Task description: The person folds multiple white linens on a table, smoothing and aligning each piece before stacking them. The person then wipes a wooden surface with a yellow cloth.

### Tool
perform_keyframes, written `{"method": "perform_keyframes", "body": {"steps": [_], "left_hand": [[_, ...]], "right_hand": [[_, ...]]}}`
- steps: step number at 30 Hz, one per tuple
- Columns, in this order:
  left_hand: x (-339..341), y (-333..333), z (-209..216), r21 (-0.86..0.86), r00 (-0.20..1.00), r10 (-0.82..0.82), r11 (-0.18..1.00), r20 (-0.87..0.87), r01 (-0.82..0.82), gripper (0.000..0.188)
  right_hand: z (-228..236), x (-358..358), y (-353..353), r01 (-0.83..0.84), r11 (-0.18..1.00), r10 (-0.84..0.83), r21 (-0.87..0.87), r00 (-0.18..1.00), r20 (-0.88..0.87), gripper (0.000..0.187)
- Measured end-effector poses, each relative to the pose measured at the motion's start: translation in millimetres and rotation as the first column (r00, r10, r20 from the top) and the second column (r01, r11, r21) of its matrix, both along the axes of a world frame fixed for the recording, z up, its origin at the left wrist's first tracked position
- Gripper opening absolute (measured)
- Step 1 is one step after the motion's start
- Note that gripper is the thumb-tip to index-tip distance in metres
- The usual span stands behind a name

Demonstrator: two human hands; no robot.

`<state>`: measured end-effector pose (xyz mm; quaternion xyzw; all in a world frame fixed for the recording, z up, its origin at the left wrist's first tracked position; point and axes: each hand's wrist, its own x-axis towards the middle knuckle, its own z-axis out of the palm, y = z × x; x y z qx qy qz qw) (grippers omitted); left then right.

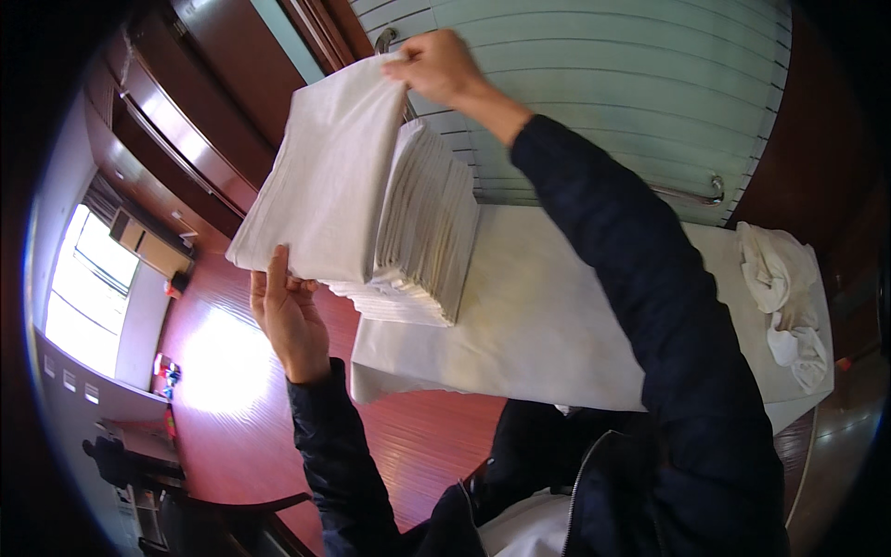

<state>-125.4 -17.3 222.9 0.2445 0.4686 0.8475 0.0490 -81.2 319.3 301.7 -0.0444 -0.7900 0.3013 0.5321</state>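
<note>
A tall stack of folded white cloths point(430, 223) stands at the left end of a cloth-covered table. On top lies a flat folded white cloth point(334, 167), its surface lightly creased. My right hand point(441, 70) pinches the far right corner of this top cloth. At its near edge my left hand point(292, 311) grips with one finger laid over the top and the others curled below, partly hidden. Whether the left fingers hold only the top cloth or several layers, I cannot tell.
The table's white cover point(548, 306) stretches to the right, with a crumpled white cloth point(784, 302) at its far right end. Behind stands a frosted glass door point(640, 84) with a metal handle point(691, 195). A dark chair point(232, 515) is at the lower left on the reddish floor.
</note>
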Motion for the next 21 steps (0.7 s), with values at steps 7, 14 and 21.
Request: {"method": "perform_keyframes", "body": {"steps": [7,14,21], "left_hand": [[-35,15,-55,-0.332,0.985,0.064,0.943,0.162,-0.007,0.023],[12,46,-48,-0.257,0.465,0.167,0.650,-0.869,-0.715,0.053],[21,53,-35,-0.226,0.524,0.198,0.738,-0.829,-0.636,0.019]], "right_hand": [[-83,-71,15,0.332,0.942,-0.283,-0.052,0.868,0.407,0.025],[-112,-81,36,0.085,0.988,-0.049,-0.127,0.963,0.266,0.033],[-93,-61,33,0.029,0.994,0.002,-0.105,0.959,0.284,0.028]]}}
